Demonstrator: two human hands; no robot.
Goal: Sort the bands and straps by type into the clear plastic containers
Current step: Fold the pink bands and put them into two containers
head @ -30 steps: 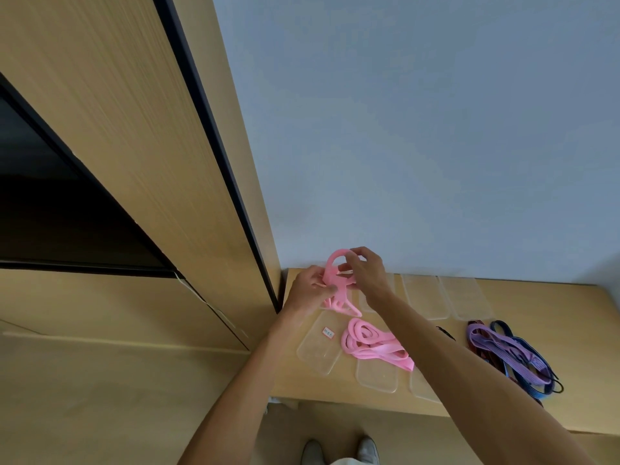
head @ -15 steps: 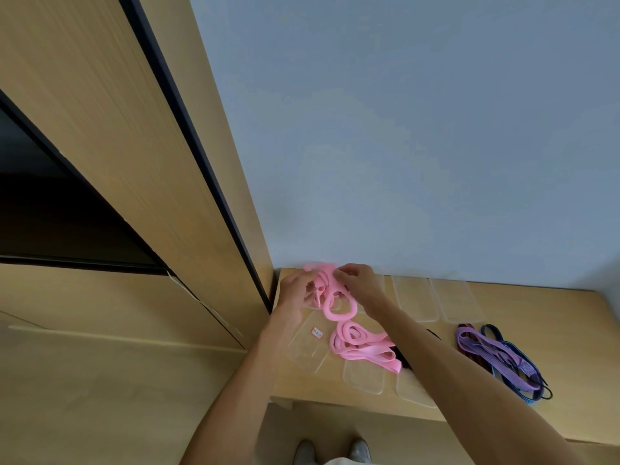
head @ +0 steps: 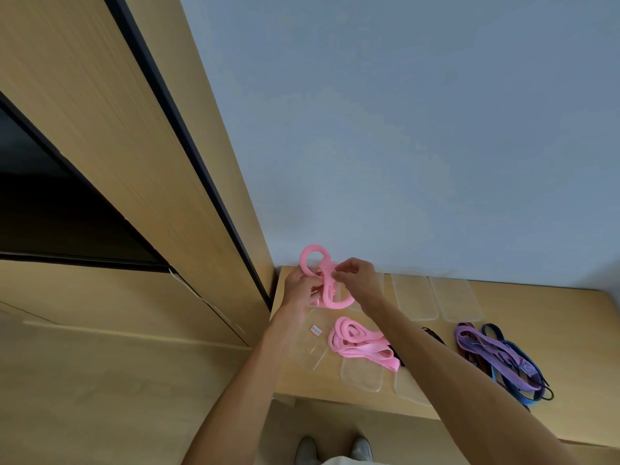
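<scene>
Both hands are up over the far left corner of the wooden table (head: pixel 553 330), working one pink band (head: pixel 323 280) between them. The left hand (head: pixel 300 290) has its fingers curled around the band's lower part, and the right hand (head: pixel 357 278) pinches it near the middle with thumb and fingertips, so the band twists into a figure-eight: one loop stands up at about 11 o'clock from the hands, against the pale blue wall (head: pixel 402 129), and the other sags toward 6 o'clock. Directly under the hands, toward 6 o'clock, a second pink strap (head: pixel 360 342) lies in a loose coil on the table, partly over the clear plastic pieces there. One of these, at 7 o'clock from the coil, carries a small white label (head: pixel 316 329) (I cannot tell whether these near pieces are lids or shallow containers). Two more clear plastic containers (head: pixel 436 297) lie side by side against the wall at about 3 o'clock from the right hand. Well off toward 4 o'clock, a tangle of purple, blue and dark red straps (head: pixel 500 357) lies on the tabletop, with a thin black band (head: pixel 432 333) just showing beside the right forearm. At 9 o'clock a tall wooden cabinet (head: pixel 100 112) with a dark edge stands next to the table, and the tips of grey shoes (head: pixel 333 448) show on the floor below.
</scene>
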